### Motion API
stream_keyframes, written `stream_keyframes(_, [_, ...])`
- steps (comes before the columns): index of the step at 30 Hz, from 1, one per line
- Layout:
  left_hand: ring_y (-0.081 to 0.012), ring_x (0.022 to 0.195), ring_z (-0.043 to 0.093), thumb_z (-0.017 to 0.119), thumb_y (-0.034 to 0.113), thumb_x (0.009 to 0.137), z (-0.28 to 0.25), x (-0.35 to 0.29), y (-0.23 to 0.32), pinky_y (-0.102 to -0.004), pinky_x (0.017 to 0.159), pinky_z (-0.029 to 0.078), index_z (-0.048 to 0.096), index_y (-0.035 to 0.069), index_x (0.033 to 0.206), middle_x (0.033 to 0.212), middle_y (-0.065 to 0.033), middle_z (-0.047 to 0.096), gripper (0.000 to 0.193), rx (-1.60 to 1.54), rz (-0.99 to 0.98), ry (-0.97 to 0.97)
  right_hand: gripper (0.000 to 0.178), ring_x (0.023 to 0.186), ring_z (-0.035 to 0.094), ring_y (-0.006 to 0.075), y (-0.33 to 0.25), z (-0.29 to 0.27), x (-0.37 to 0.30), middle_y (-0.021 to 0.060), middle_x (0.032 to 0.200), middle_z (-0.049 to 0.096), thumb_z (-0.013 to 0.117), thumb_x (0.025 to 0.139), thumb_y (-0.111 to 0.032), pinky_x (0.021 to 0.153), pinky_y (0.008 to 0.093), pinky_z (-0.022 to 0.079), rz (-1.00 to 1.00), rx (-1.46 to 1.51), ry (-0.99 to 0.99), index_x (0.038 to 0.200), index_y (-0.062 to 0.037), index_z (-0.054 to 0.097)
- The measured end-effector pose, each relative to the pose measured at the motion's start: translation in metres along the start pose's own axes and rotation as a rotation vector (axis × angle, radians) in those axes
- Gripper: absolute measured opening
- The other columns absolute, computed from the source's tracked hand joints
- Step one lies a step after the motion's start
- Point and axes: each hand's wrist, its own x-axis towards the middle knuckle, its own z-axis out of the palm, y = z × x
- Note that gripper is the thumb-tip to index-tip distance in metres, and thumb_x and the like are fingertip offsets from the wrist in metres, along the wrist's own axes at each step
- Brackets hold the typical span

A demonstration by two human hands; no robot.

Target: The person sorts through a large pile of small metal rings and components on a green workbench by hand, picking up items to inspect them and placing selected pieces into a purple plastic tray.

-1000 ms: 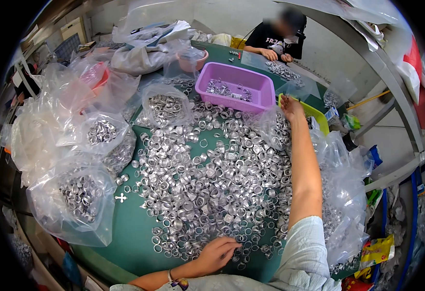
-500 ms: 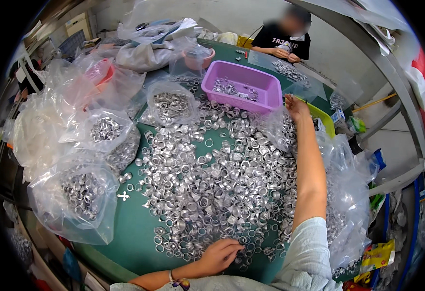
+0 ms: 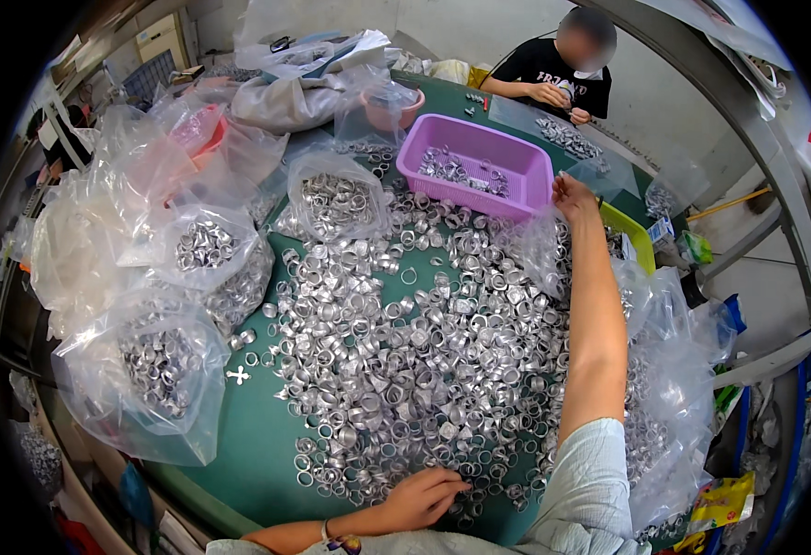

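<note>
A broad heap of silver-coloured metal rings (image 3: pixel 396 370) covers the middle of the green table. At its near edge lies my left hand (image 3: pixel 424 499), fingers bent and pressed together by a few rings; what they hold, if anything, is too small to make out. Stretched out to the far right, my right hand (image 3: pixel 575 196) is closed beside the right end of the purple plastic basket (image 3: pixel 475 199), just above a clear plastic bag (image 3: pixel 540 250) of rings. Its fingertips are too small to show what is between them. Some rings lie inside the basket.
Clear bags of rings (image 3: pixel 207 407) crowd the left side. More plastic bags (image 3: pixel 674 370) line the right edge, near a yellow-green basket (image 3: pixel 641 236). A cross-shaped piece (image 3: pixel 238 375) lies left of the heap. Across the table sits a co-worker (image 3: pixel 553 74) with hands raised over small parts.
The whole view has shifted slightly. My right hand is a little nearer the purple basket's end. My left hand stays at the heap's near edge. The co-worker's hands have moved apart.
</note>
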Motion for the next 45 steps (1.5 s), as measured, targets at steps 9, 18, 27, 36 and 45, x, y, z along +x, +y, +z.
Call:
stream_keyframes(9, [-0.022,0.084,0.061,0.063,-0.004,0.073,-0.001,-0.001,-0.002,-0.0287,0.071,0.05,0.064,0.008,0.103,0.097,-0.0075,0.059,0.032,0.015,-0.012,-0.03,0.01,0.055,0.055,0.0146,0.001,0.019,0.01,0.0063,0.076,0.065,0.064,0.082,-0.012,0.045,0.0243,0.041,-0.1,0.033,0.116,0.089,-0.0038,0.063])
stream_keyframes(18, [-0.0218,0.084,0.061,0.063,-0.005,0.073,-0.001,-0.002,-0.003,-0.0293,0.072,0.05,0.063,0.007,0.104,0.097,-0.007,0.059,0.033,0.015,-0.006,-0.026,0.018,0.064,0.054,0.0109,-0.012,0.035,0.018,-0.0001,0.088,0.066,0.064,0.083,-0.017,0.051,0.0239,0.04,-0.195,-0.15,0.196,0.101,-0.0137,0.06])
stream_keyframes(27, [-0.0222,0.085,0.061,0.063,-0.003,0.073,-0.001,-0.002,-0.003,-0.03,0.073,0.051,0.062,0.008,0.106,0.099,-0.0078,0.058,0.035,0.03,0.002,-0.051,0.011,0.063,0.055,0.0137,-0.004,0.042,0.016,0.0018,0.082,0.066,0.067,0.079,-0.014,0.05,0.0246,0.038,-0.309,-0.189,0.209,0.088,-0.0078,0.066])
stream_keyframes(36, [-0.0238,0.087,0.059,0.061,0.002,0.075,-0.002,-0.001,-0.003,-0.0326,0.073,0.05,0.059,0.009,0.107,0.102,-0.007,0.056,0.033,0.01,-0.013,-0.062,0.013,0.062,0.055,0.014,-0.004,0.041,0.025,0.0024,0.077,0.064,0.07,0.076,-0.016,0.05,0.027,0.038,-0.367,-0.263,0.231,0.082,-0.005,0.067])
stream_keyframes(45, [-0.0242,0.086,0.058,0.061,0.001,0.075,0.0,-0.002,-0.008,-0.0327,0.072,0.049,0.06,0.008,0.106,0.1,-0.0077,0.057,0.032,0.013,0.042,-0.076,0.014,0.057,0.056,0.0158,-0.031,0.017,0.051,0.0027,0.068,0.061,0.068,0.073,-0.019,0.052,0.0282,0.041,-0.611,-0.664,0.401,0.073,-0.0048,0.065])
